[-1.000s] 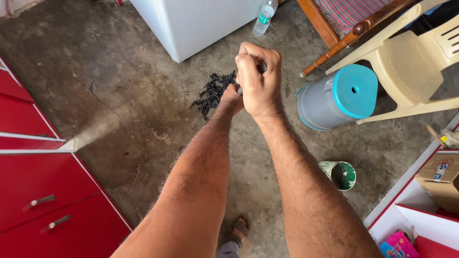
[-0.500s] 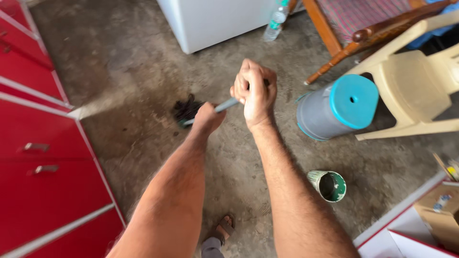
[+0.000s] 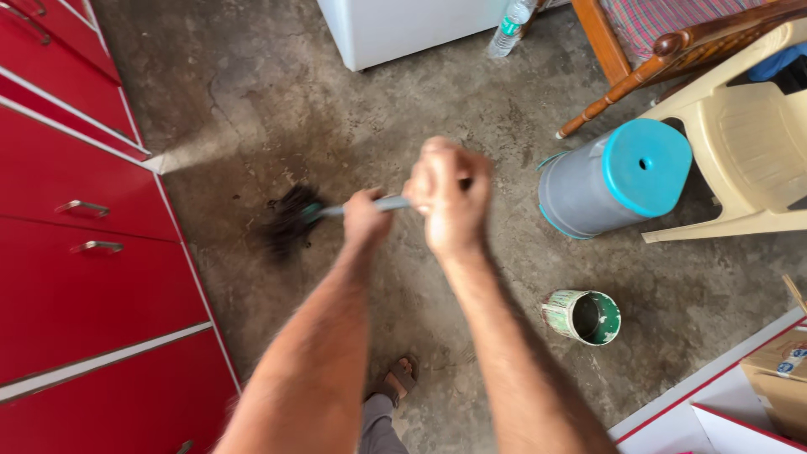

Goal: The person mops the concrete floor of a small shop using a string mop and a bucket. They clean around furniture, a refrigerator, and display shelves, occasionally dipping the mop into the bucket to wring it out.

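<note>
Both bare forearms reach forward; left hand (image 3: 366, 219) and right hand (image 3: 450, 197) are fisted (fingers curled, blurred).

We count 2 hands on 1 mop: left hand (image 3: 364, 220), right hand (image 3: 450, 197), mop (image 3: 294, 220) w/ dark strands. 1 grey bin w/ teal lid (image 3: 609, 178) on its side, 1 green paint can (image 3: 582, 317), 1 water bottle (image 3: 513, 28). 2 chairs: 1 cream plastic chair (image 3: 748, 151), 1 wooden chair (image 3: 639, 50). 2 metal drawer handles (image 3: 82, 206) clearly visible on the red cabinets. 1 sandalled foot (image 3: 397, 380).
</note>
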